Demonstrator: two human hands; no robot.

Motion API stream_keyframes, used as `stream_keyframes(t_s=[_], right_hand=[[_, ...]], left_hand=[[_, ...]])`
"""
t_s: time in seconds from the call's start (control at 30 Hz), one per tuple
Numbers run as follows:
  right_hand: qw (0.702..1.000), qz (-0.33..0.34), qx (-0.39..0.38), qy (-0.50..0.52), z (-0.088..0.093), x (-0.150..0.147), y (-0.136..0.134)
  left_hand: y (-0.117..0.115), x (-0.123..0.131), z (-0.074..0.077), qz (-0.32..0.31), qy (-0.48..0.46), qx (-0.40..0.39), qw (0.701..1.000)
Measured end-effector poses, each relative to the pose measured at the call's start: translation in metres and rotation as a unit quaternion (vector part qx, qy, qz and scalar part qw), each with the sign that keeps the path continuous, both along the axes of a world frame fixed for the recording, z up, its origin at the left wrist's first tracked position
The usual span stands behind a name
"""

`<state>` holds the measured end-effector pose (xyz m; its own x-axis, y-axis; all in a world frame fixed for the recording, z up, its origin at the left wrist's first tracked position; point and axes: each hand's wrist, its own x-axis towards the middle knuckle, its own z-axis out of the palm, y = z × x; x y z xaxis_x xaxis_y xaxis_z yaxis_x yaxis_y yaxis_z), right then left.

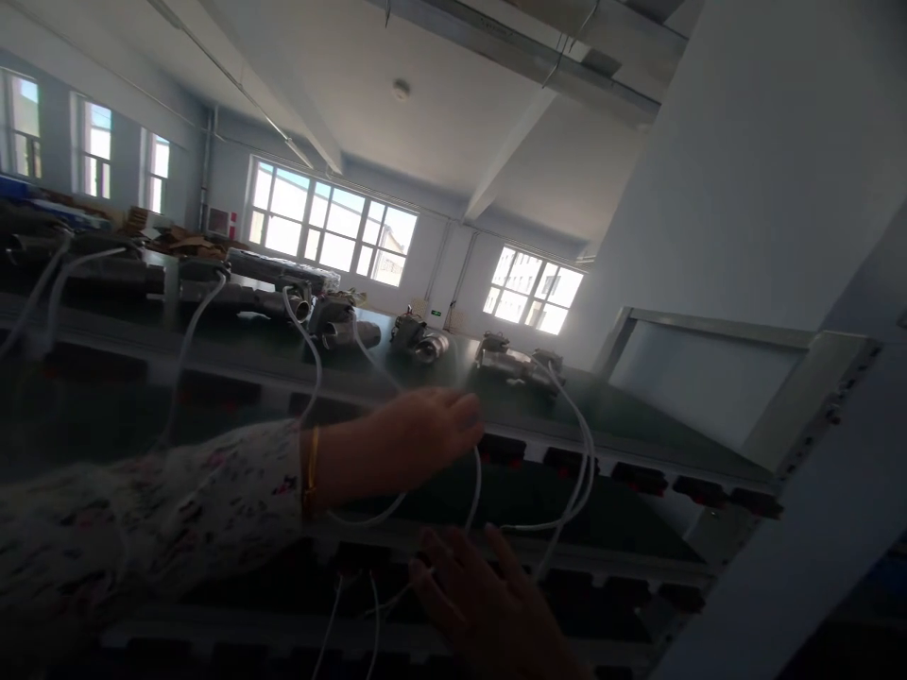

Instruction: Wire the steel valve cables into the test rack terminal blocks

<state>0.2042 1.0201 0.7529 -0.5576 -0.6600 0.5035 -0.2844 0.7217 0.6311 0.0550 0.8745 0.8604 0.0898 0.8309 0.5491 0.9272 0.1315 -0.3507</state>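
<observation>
My left hand point(418, 434) reaches across a dark green bench point(624, 416), its fingers curled together around a thin white cable point(476, 482) that loops down below it. A gold bangle and a flowered sleeve show on that arm. My right hand point(488, 604) sits low in the picture with its fingers spread, touching white cables near the bench's front rail. Several grey metal parts with white leads, one of them point(514, 364), lie in a row on the bench beyond my left hand.
A row of dark red and black sockets point(638, 477) runs along the bench's front edge. A grey framed panel point(701, 378) stands at the right. Cardboard and clutter lie at the far left, under bright windows.
</observation>
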Motion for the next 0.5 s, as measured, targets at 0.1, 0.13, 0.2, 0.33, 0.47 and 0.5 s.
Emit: stream_keyframes(t_s=[0.1,0.13,0.2,0.33,0.47,0.5], right_hand=[[0.998,0.002,-0.006,-0.062,-0.011,-0.026,-0.023],[0.997,-0.001,0.0,-0.083,-0.013,-0.031,-0.027],[0.993,-0.006,0.004,-0.117,-0.015,-0.035,-0.028],[0.99,-0.027,-0.009,-0.139,-0.017,-0.033,-0.022],[0.986,-0.067,0.043,-0.148,-0.015,-0.03,-0.014],[0.982,-0.08,0.056,-0.16,-0.012,-0.029,-0.014]], left_hand=[[-0.022,-0.003,-0.006,-0.005,0.015,-0.028,0.999],[-0.03,-0.006,-0.008,-0.002,0.016,-0.029,0.999],[-0.047,-0.01,-0.012,-0.013,0.029,-0.031,0.999],[-0.08,-0.019,-0.022,-0.072,0.104,-0.065,0.99],[-0.1,-0.026,-0.032,-0.075,0.109,-0.115,0.984],[-0.103,-0.027,-0.035,-0.078,0.103,-0.116,0.985]])
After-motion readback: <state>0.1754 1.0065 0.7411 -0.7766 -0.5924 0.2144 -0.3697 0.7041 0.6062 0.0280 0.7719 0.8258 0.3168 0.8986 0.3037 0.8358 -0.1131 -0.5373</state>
